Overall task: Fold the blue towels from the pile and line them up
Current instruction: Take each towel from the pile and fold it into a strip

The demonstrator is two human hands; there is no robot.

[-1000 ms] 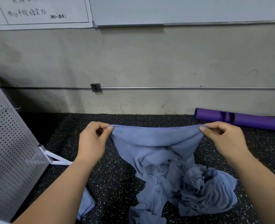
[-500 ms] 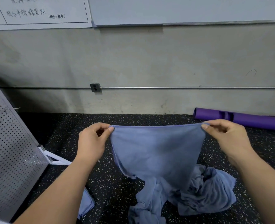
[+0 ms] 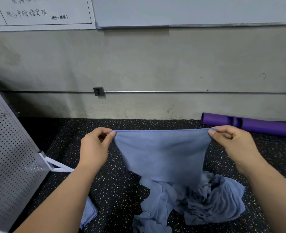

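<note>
A blue towel (image 3: 162, 153) hangs stretched in the air between my hands, its top edge taut and level. My left hand (image 3: 95, 147) pinches its left top corner between thumb and forefinger. My right hand (image 3: 231, 145) pinches the right top corner the same way. Under the hanging towel a crumpled pile of blue towels (image 3: 197, 204) lies on the dark speckled floor (image 3: 122, 182). The towel's lower edge hides part of the pile. A corner of another blue towel (image 3: 88, 214) shows beneath my left forearm.
A grey perforated metal panel (image 3: 9, 157) on a white foot stands at the left. A purple roll (image 3: 249, 124) lies along the concrete wall (image 3: 155, 64) at the back right. A socket and a conduit pipe run along the wall.
The towel has been lifted off the pile and pulled flat between my hands. Its lower part, bunched into the pile a second ago, now hangs freer.
</note>
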